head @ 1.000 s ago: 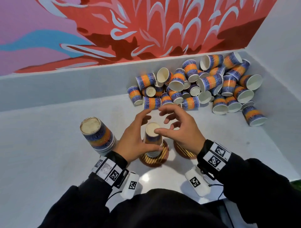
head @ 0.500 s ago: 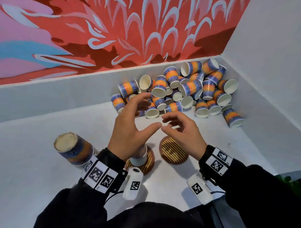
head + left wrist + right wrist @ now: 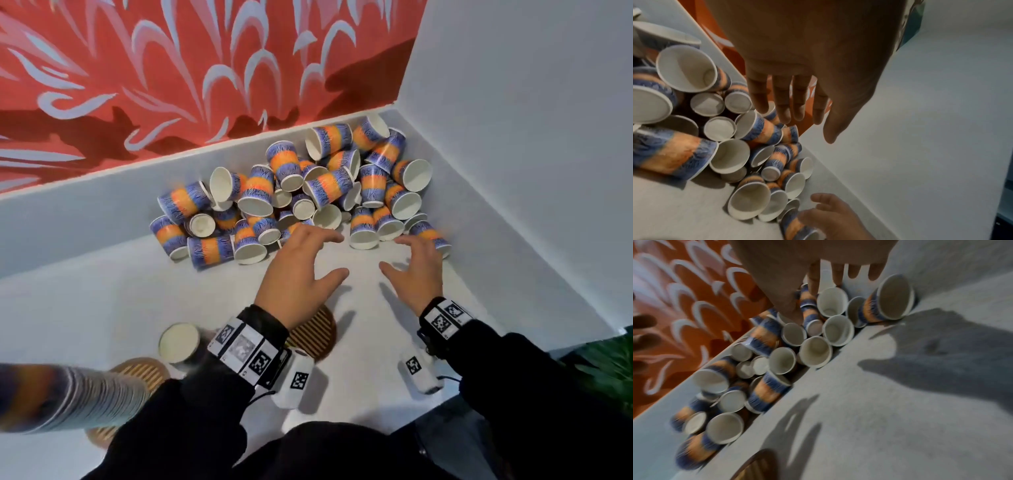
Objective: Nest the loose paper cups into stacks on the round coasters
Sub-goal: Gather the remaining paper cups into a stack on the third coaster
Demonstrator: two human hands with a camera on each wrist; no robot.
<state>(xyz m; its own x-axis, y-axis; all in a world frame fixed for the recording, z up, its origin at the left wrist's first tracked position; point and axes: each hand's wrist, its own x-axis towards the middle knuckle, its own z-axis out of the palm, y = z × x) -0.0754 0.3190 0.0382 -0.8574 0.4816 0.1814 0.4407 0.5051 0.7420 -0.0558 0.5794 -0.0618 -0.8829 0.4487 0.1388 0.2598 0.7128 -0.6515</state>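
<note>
Several loose blue-and-orange paper cups [image 3: 291, 192] lie heaped in the back right corner, also seen in the left wrist view [image 3: 725, 155] and the right wrist view [image 3: 797, 345]. My left hand [image 3: 329, 255] is stretched out with spread fingers [image 3: 781, 104] at the heap's near edge and holds nothing. My right hand [image 3: 394, 253] is spread too, its fingers [image 3: 836, 274] over a lying cup [image 3: 435, 238] at the heap's right end; I cannot tell whether they touch it. A short upturned stack [image 3: 178, 342] stands on a striped round coaster [image 3: 144, 371].
A bare striped coaster [image 3: 315, 332] lies under my left wrist. At the lower left a tall, blurred stack [image 3: 61, 397] stands on a third coaster [image 3: 99, 437]. White walls [image 3: 513, 171] close the corner behind and right of the heap. A table edge runs at the right.
My left hand let go of the short stack on the middle coaster. Both hands moved forward and to the right, up to the heap of cups, with fingers spread.
</note>
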